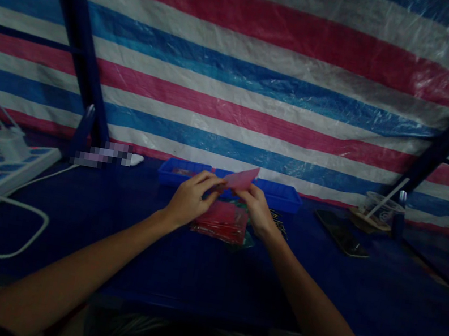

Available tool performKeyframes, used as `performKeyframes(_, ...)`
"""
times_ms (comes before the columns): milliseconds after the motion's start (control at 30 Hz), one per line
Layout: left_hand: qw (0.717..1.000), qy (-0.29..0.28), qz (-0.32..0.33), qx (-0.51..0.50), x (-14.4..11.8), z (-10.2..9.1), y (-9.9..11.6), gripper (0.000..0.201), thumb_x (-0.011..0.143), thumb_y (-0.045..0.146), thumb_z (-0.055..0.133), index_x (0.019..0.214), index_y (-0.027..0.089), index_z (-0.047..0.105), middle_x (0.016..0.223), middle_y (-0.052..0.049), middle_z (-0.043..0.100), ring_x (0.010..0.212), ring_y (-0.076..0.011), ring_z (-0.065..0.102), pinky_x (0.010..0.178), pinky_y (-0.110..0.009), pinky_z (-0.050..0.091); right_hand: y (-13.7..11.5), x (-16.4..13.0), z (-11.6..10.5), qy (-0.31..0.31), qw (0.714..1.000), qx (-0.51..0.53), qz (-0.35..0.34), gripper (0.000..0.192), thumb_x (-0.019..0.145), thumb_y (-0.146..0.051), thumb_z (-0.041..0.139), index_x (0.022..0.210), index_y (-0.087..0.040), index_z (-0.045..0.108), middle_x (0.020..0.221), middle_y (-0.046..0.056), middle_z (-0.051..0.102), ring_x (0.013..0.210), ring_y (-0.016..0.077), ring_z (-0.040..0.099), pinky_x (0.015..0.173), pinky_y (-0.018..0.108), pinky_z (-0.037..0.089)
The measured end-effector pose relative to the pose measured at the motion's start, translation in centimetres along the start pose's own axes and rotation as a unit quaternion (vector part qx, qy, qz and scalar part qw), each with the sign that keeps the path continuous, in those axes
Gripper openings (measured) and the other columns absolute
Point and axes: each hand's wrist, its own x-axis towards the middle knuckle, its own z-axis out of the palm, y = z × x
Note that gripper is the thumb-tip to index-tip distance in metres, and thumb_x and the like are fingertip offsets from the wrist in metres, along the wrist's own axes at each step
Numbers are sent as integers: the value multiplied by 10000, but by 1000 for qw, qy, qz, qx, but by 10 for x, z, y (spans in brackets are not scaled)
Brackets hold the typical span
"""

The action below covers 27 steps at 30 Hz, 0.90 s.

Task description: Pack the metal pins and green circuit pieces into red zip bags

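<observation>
Between both hands a pink card (241, 180) is held up, tilted, over the table. My left hand (192, 197) pinches its left end with thumb and fingers. At its right lower edge, my right hand (258, 208) has its fingers closed on the same card. Right below lies a stack of red and pink cards (220, 222), which looks wrapped in clear plastic. Thin dark and yellowish pieces (279, 223) lie beside my right wrist, too small to name. Behind the hands stand a blue tray (167, 173) on the left and another blue tray (284, 196) on the right.
On the blue table (126, 266), a white power strip (39, 166) with plugs and a looping white cable (43, 224) takes up the left. A phone (341, 233) and a clear plastic cup (385, 209) with a straw are at right. Striped sheeting (264, 83) hangs behind.
</observation>
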Motion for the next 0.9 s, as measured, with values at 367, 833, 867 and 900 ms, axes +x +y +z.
performKeyframes(367,993,-95,46,55,-3,-3,-4,340,831,196,502,1168,172,541,1178,-122,501,1072,-255,507,916,-420,437,1,-8,7,24,993,-74,-90,564,686,-432,631,1180,-217,465,1108,111,521,924,211,551,660,331,483)
performKeyframes(833,746,-59,-345,-566,6,2,16,476,814,575,423,944,163,624,898,-91,664,816,-211,619,717,-330,501,2,-12,3,-23,911,-284,-299,610,638,-59,493,1219,-222,403,1346,111,306,1276,262,303,1031,479,339)
performKeyframes(867,739,-56,-358,-568,7,2,16,380,793,499,516,913,157,629,861,-80,664,777,-191,618,700,-300,495,3,-12,2,-26,909,-287,-303,625,628,-45,480,1223,-223,402,1354,108,300,1282,263,296,1034,482,337)
performKeyframes(900,739,-50,-371,-560,9,1,16,278,766,399,589,879,148,631,816,-67,660,732,-168,611,677,-268,486,4,-11,2,-30,907,-288,-306,635,631,-41,473,1233,-224,392,1358,107,303,1285,261,295,1036,483,336)
